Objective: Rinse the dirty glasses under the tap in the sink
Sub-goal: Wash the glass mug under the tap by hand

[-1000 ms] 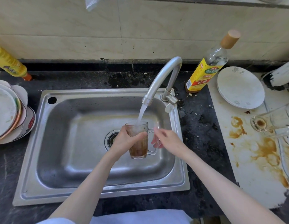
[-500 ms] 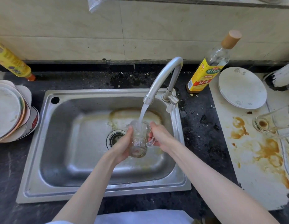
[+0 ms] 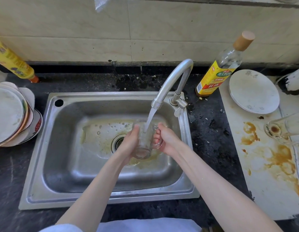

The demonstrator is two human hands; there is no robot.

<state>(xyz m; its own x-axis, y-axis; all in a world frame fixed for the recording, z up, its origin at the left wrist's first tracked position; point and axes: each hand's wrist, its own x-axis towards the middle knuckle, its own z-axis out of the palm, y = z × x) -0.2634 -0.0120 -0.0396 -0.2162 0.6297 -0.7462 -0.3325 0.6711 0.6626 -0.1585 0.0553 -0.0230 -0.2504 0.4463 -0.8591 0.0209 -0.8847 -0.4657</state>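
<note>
Head: glass mug (image 3: 143, 144) clear, w/ both hands gripping, under tap (image 3: 168, 84) stream.

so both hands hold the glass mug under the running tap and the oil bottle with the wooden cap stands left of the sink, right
Not quite. The head view shows the bottle with the wooden cap standing right of the sink, not left. Both hands, left and right, do hold the glass mug under the running tap.

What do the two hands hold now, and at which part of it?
Both hold one glass mug: the left hand wraps its body, the right hand grips its handle.
</note>
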